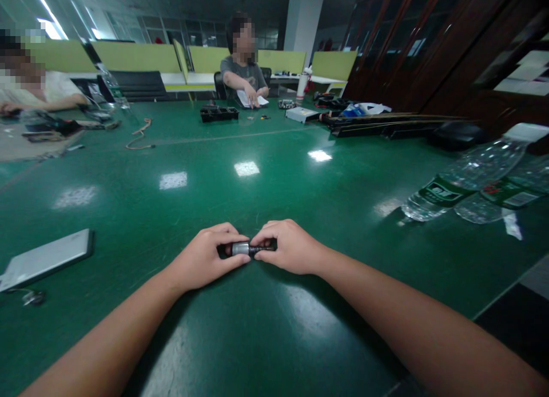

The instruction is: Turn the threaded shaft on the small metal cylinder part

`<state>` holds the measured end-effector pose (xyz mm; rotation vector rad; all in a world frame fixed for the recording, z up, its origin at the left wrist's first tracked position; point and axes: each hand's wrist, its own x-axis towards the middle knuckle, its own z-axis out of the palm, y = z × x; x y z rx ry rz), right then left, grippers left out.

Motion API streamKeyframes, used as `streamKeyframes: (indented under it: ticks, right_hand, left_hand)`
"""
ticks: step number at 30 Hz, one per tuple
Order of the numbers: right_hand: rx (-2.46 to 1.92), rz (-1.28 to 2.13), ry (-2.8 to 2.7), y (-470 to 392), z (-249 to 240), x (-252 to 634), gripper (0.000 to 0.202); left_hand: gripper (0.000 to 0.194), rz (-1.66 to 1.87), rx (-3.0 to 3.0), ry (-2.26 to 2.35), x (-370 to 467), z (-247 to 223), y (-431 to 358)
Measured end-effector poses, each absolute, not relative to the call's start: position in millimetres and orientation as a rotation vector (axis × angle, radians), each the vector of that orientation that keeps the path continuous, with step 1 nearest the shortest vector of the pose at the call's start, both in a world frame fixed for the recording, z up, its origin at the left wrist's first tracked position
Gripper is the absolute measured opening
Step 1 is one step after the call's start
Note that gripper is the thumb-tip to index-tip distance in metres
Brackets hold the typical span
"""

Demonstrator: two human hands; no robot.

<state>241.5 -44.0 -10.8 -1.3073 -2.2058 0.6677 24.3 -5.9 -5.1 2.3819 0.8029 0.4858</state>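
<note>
Low over the green table, or resting on it, lies a small silver-and-black cylindrical part with a narrower dark ribbed shaft at its right end. It looks like a small motor, but its exact kind is unclear. My left hand pinches the silver body between thumb and fingers, from the left. On the other side, my right hand closes thumb and fingertips around the dark shaft end. The fingertips of both hands nearly meet at the middle of the part. My palms hide both ends partly.
Left of me are a silver flat box and a small metal piece. Two water bottles stand at right. Across the table are a black plastic part, dark strips, a cord and two seated people.
</note>
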Motion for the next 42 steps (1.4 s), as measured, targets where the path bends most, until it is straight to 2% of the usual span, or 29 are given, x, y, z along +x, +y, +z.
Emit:
streamKeyframes:
  ticks: [11, 42]
  right_hand:
    - [-1.301, 0.688, -2.19, -44.5, -10.7, 239.6, 0.016]
    - [-1.332, 0.651, -2.295, -44.0, -3.3, 248.0, 0.015]
  left_hand:
    - [0.021, 0.491, 2.373, 0.791, 24.7, -5.8, -5.7]
    - [0.025, 0.467, 2.374, 0.8, 23.1, -8.5, -4.9]
